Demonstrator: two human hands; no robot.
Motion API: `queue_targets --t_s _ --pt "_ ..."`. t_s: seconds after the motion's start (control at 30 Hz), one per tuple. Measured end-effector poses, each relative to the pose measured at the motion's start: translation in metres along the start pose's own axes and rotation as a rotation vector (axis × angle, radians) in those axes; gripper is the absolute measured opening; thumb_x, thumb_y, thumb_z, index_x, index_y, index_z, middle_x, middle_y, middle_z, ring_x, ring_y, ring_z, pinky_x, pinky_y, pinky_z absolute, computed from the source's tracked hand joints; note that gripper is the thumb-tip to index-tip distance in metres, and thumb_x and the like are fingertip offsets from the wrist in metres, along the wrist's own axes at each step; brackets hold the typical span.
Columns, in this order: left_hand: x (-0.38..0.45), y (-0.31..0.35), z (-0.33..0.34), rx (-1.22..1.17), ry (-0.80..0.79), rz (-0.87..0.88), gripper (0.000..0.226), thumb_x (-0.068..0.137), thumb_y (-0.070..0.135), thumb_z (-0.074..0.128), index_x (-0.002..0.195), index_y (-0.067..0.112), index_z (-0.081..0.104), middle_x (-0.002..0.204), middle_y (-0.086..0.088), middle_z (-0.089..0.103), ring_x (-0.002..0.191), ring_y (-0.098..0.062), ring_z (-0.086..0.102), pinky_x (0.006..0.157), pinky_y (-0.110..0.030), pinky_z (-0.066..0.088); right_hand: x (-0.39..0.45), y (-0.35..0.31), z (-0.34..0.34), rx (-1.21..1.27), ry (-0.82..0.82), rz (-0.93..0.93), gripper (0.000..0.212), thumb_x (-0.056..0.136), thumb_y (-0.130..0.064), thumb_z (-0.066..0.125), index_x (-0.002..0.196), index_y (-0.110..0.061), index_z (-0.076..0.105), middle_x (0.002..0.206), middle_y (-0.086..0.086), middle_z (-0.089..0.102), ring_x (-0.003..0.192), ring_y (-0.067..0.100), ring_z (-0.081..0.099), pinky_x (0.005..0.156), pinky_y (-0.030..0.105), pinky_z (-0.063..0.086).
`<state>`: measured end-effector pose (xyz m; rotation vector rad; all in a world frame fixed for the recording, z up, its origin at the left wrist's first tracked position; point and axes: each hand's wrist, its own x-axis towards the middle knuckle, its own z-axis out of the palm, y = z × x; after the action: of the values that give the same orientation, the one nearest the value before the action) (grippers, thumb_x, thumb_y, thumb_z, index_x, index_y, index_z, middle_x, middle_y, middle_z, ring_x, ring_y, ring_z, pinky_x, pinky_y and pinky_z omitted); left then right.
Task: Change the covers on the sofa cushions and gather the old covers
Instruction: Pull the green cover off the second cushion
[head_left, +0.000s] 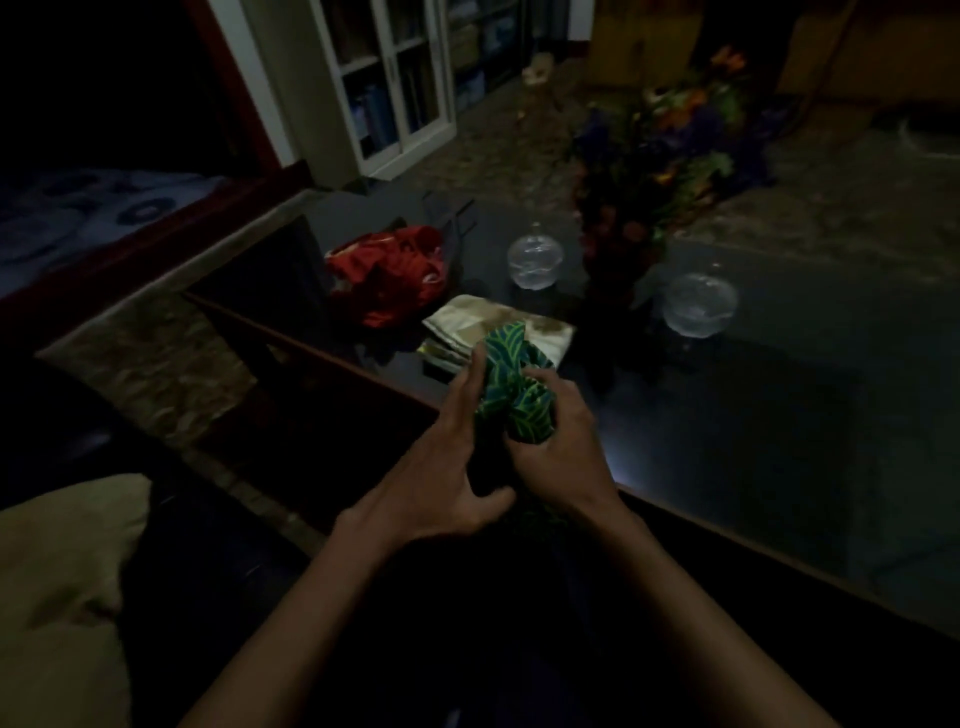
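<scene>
Dim room, single head view. Both hands work a bunched green cushion cover with a yellow leaf pattern, held just above the near edge of the dark glossy tabletop.

Right hand: fingers curled round the lower wad of the green cover, a firm grip. Left hand: fingers mostly straight and spread, laid against the left side of the fabric, thumb toward the right hand; it steadies the cloth and does not close on it.

On the tabletop beyond the hands: a folded stack of cream and tan fabric covers, partly hidden by the green one; a crumpled red patterned cloth to the left of the stack, apart from it. Two clear glass bowls and a vase of mixed flowers stand further back. A tan uncovered-looking cushion lies at lower left, beside the person.

Judgement: step in hand is handling the green cover; whether it is being opened for fitting or bundled as an old one cannot be told. If for fitting, the next move calls for finding the open edge, spreading it with both hands, and bringing the tan cushion across.
</scene>
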<state>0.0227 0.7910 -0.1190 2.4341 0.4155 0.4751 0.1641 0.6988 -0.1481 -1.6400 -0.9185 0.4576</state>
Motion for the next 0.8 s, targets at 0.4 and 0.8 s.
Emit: queue_targets --t_s 0.4,0.8 --pt "0.118 0.039 0.085 -0.204 0.184 0.053 0.050 0.078 0.023 0.071 0.127 0.015 0.061 0.116 -0.003 0.067 0.104 -0.013 0.065 0.085 -0.027 0.053 0.007 0.023 -0.130 0.428 0.060 0.207 0.084 0.080 -0.018 0.085 0.149 -0.035 0.041 0.130 -0.015 0.065 0.117 0.003 0.064 0.092 0.026 0.056" --pt "0.183 0.037 0.181 -0.066 -0.389 0.081 0.119 0.076 0.053 0.081 0.159 0.035 -0.001 0.168 0.001 0.001 0.150 -0.010 0.012 0.117 -0.033 0.032 0.016 0.091 -0.219 -0.437 0.304 0.293 0.065 0.085 -0.022 0.073 0.143 -0.038 0.049 0.128 0.005 0.043 0.109 0.019 0.056 0.094 0.023 0.044"
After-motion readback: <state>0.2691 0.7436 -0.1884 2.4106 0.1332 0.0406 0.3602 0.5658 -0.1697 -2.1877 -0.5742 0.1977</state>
